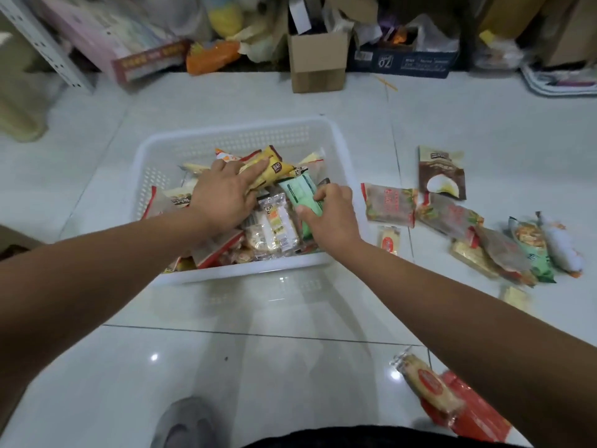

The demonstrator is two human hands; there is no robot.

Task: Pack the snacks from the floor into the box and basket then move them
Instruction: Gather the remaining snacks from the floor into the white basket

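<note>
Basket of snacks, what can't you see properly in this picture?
1. Head view: snacks low in the white basket, buried under top packets and the left hand.
2. Head view: part of the green packet, covered by the right hand.
3. Head view: red packet near the bottom edge, partly behind the right forearm.
4. Head view: print on the floor packets, too blurred to read.

Looking down at my glossy pale tile floor (290,367), dark grout lines crossing it. Light spots (154,357) glinting off near tiles. Clutter piling along far edge: small cardboard box (318,64) standing open at centre, dark blue box marked 02 (403,63) sitting just right of it, orange bag (210,58) lying left, pink flat box (106,30) leaning far left beside white perforated shelf post (42,43).
</note>
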